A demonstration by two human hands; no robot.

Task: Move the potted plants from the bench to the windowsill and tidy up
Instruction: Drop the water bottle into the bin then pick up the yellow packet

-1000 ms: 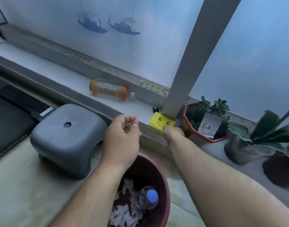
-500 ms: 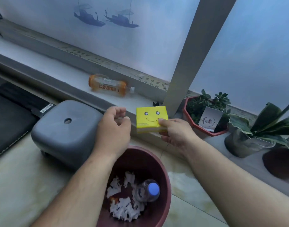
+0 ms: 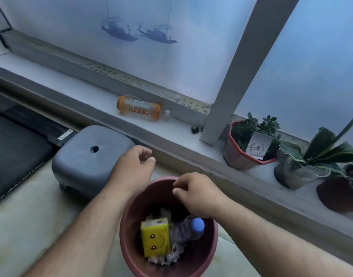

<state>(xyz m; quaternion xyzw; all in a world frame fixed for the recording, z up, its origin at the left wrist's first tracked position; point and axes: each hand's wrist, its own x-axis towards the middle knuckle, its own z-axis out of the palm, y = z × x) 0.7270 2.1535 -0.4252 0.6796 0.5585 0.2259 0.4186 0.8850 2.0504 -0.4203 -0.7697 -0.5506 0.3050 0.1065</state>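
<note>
A yellow smiley-face tissue pack lies inside the dark red bin on the floor, beside a clear bottle with a blue cap and white paper scraps. My right hand hovers over the bin's rim, fingers loosely curled, holding nothing. My left hand hangs to the left of it, loosely curled and empty. On the windowsill stand a red pot with succulents, a grey pot with a broad-leaved plant and a dark pot at the right edge.
An orange drink bottle lies on its side on the sill. A small black object sits by the window post. A grey plastic stool stands on the floor left of the bin, with a black mat beyond it.
My right hand lifted the yellow tissue pack off the sill, carried it over the bin and let it go; it now lies in the bin. My left hand stayed nearly in place.
</note>
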